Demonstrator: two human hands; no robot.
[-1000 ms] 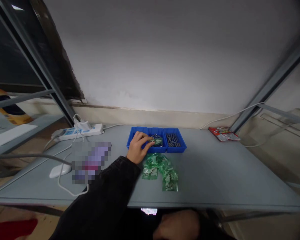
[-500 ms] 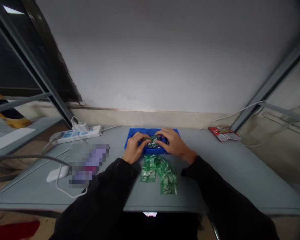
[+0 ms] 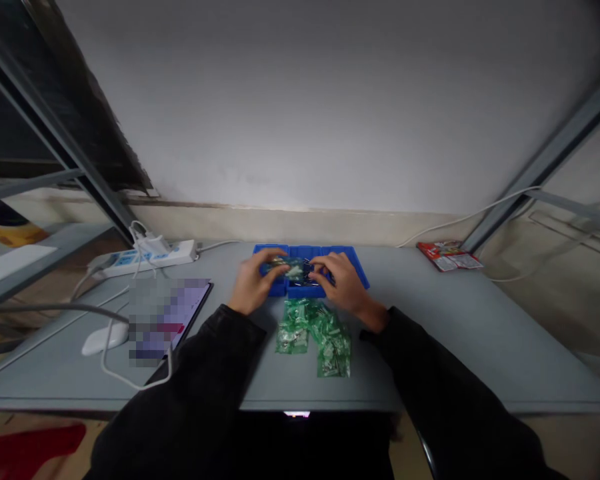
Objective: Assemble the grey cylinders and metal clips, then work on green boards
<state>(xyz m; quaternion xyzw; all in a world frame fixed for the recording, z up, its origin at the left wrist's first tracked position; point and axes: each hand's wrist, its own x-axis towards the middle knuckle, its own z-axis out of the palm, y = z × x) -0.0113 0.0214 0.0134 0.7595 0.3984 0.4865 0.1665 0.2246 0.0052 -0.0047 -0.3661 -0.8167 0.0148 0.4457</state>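
Above the left part of a blue compartment tray (image 3: 355,260), my left hand (image 3: 254,280) grips a small clear bag (image 3: 294,269) with pale parts inside. My right hand (image 3: 341,283) is over the tray's middle and right part, thumb and fingertips pinched together; anything between them is too small to make out. Thin metal pieces (image 3: 307,280) show in the tray's middle compartment. In front of the tray lie green plastic packets (image 3: 334,343) holding small parts.
A tablet-like device (image 3: 193,307), a white mouse (image 3: 105,339) and looping cables are on the left. Behind them stands a white power strip (image 3: 180,252). A red snack packet (image 3: 449,257) lies at the back right, near a metal post.
Both hands held the bag together before; now my left hand has moved left with it, and my right hand is apart. The metal pieces in the tray are uncovered. The view has shifted slightly.
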